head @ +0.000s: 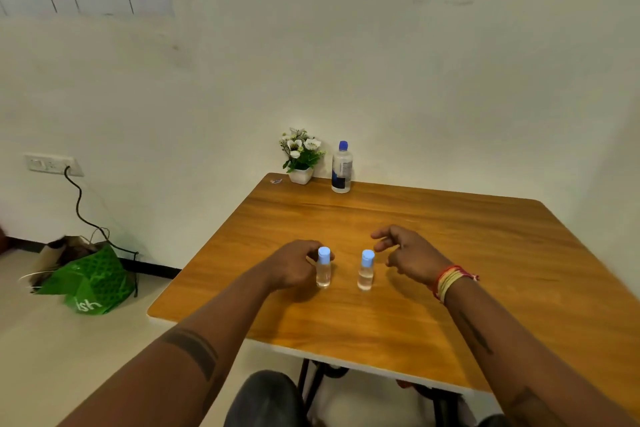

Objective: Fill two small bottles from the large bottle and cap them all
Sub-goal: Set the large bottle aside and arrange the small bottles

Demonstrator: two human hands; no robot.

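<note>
Two small clear bottles with light blue caps stand upright near the middle of the wooden table (433, 315). My left hand (294, 263) curls around the left small bottle (323, 272). The right small bottle (366, 274) stands free. Just to its right hovers my right hand (405, 253), fingers spread and relaxed, touching nothing. The large bottle (341, 168), capped in blue and holding clear liquid, stands upright at the table's far edge by the wall.
A small white pot of artificial flowers (300, 158) stands left of the large bottle. A green bag (90, 281) lies on the floor at left, under a wall socket with a black cable. The table's left and near edges are close.
</note>
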